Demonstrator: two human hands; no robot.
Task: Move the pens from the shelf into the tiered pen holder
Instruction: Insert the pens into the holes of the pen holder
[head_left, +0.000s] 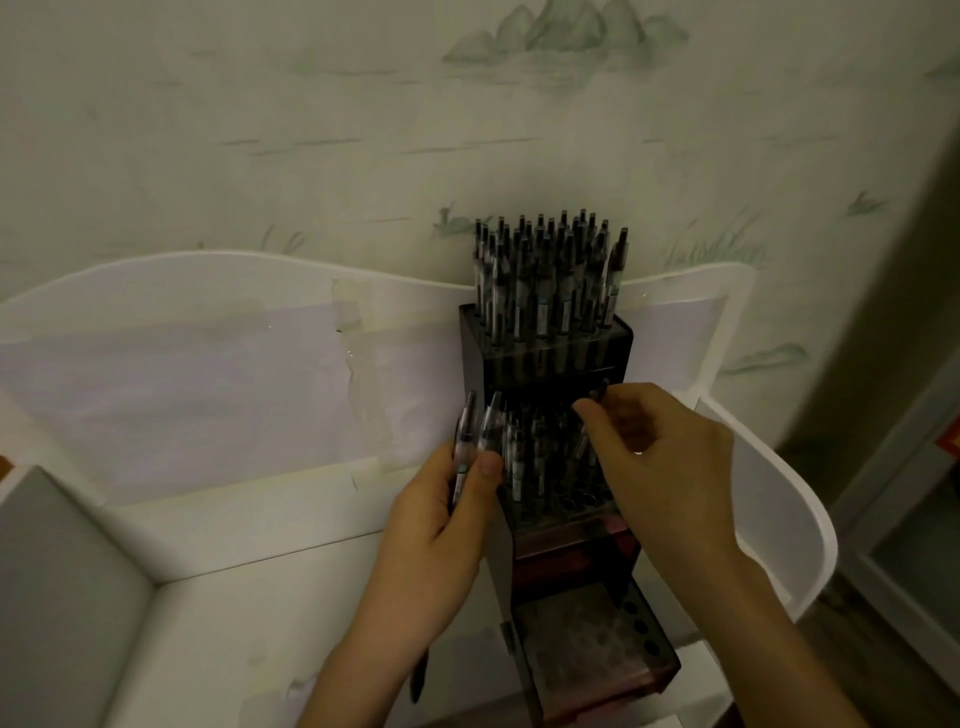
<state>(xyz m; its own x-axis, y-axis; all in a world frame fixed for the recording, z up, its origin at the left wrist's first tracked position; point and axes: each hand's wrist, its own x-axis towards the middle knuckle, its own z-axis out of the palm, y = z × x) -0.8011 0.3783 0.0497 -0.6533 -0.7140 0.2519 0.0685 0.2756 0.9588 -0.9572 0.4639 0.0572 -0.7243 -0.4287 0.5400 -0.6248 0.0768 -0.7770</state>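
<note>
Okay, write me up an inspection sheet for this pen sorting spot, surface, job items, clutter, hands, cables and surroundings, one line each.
Surface: white shelf with raised white side and back panels; taped paper sheet on the back panel.
Job's things: dark tiered pen holder against the back panel; top tier packed with upright pens, middle tier partly filled, bottom tier holes look empty.
Clutter: nothing seen.
Hands: left hand grips a few pens; right hand pinches something dark over the middle tier, probably one pen, blurred.
Cables: nothing seen.
Surroundings: pale wallpaper with faint landscape print; dim lighting.
</note>
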